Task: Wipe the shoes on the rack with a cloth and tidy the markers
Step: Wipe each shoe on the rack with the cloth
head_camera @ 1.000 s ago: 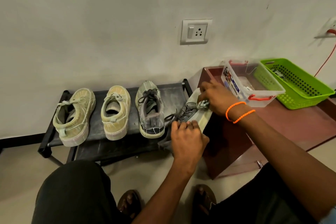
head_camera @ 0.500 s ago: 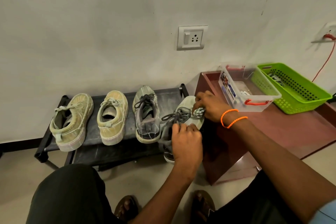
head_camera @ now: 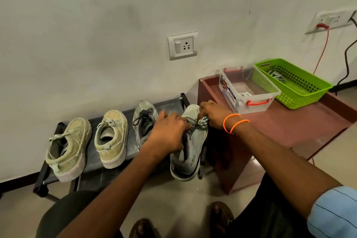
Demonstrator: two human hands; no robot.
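A grey sneaker [head_camera: 186, 160] stands on the right end of the black shoe rack [head_camera: 100, 168]. My left hand [head_camera: 168, 135] grips it at the laces and tongue. My right hand [head_camera: 212, 115], with orange bands on the wrist, holds a small bunched cloth [head_camera: 202, 121] against the sneaker's toe side. Its grey partner [head_camera: 144, 120] stands just left, partly hidden by my left hand. Two beige sneakers [head_camera: 67, 149] [head_camera: 112, 137] fill the rack's left half.
A maroon low table [head_camera: 289, 127] stands right of the rack, carrying a clear plastic box [head_camera: 249, 100] with red handles and a green basket [head_camera: 301, 91] with small items inside. Wall sockets and hanging cables are behind. My knees and sandalled feet are at the bottom.
My left hand moved up from the sneaker's heel to its laces. The grey sneaker came upright and now stands level on the rack. My right hand stays at the toe with the cloth.
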